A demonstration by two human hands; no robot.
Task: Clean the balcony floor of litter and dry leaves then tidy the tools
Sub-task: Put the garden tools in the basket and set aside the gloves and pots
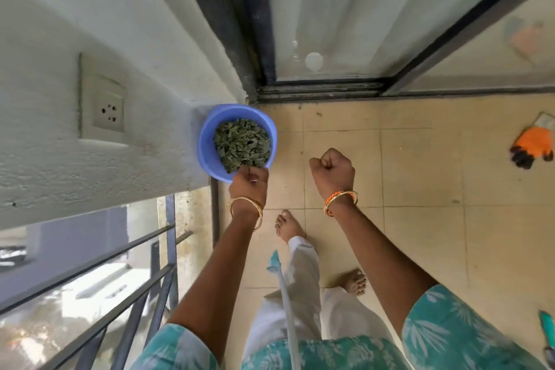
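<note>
Blue bowl (207,141), filled with dry leaves (242,145), held at the wall corner beside the door track (318,90): the left hand (248,186) takes its near rim in a narrow pinch grip, probably carrying the gathered litter off the floor (420,177). Right hand (332,171), just right of the bowl, is a tight fist holding nothing visible, likely kept clear for balance. Well right of the bowl lies an orange glove (534,144), and far below-right a green tool (547,330), both still to tidy.
</note>
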